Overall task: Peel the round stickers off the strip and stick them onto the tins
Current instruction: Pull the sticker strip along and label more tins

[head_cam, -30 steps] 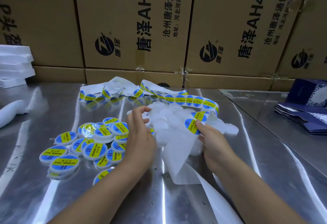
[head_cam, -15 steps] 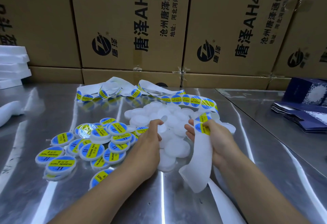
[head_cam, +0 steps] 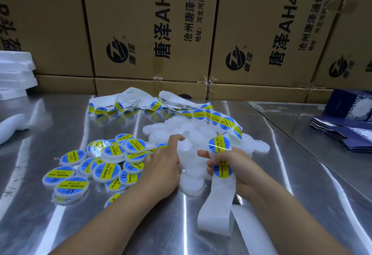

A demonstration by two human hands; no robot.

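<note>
Okay, cardboard boxes point(head_cam: 153, 23) with black print wall off the whole back. Steel table point(head_cam: 302, 174) takes the rest, shiny with glare streaks. White foam slabs point(head_cam: 14, 73) are stacked far left, and dark blue flat cartons point(head_cam: 342, 134) are stacked at the far right.

Sticker strip point(head_cam: 213, 210): white backing. It runs from a loose tangle at the back of the table, over the plain tins and down into the right hand. Its bare tail hangs below toward the near edge.

Plain white tins point(head_cam: 201, 132) are heaped mid-table, between and beyond the two hands. Labelled tins point(head_cam: 104, 171), with blue-and-yellow tops, are heaped just left of the left hand, some overlapping.

Right hand point(head_cam: 239, 164): fingers and thumb curled round the strip, gripping it. The thumb lies across the backing between two stickers. Upper sticker point(head_cam: 219, 144) sits just above the thumb, lower sticker point(head_cam: 222, 171) just below, both on the strip.

Left hand point(head_cam: 161, 166): knuckles up over the plain tins, index tip against the rim of a tilted plain tin. The other fingers are curled under. Can't tell whether it grips a tin.
</note>
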